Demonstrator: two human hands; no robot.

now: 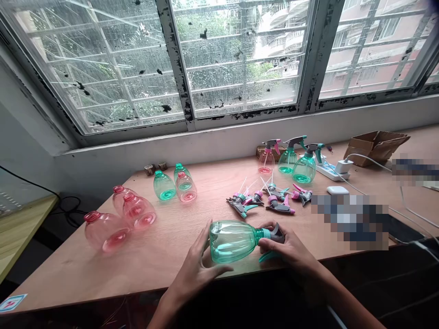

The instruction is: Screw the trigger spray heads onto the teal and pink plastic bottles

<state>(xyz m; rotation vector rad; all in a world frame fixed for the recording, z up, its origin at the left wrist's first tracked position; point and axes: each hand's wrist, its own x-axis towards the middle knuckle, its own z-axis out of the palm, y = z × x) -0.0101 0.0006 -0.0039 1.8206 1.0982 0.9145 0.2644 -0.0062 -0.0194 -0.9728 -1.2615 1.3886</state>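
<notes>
Ahead, peeling-framed windows [236, 59] span twelve o'clock beyond the wooden tabletop [212, 192]; right hand [291, 245] grips a green spray bottle [233, 242]; left hand [197, 262] curves around it, hold unclear.

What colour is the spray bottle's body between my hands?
Translucent green; the spray bottle shows best in the head view.

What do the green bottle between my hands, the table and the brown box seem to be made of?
Green bottle: probably plastic, glossy and translucent; bright highlights run along its see-through wall. Table: wood or wood-look board, low sheen, with faint grain. Brown box: likely cardboard, matte, judging by its creased sides.
</notes>
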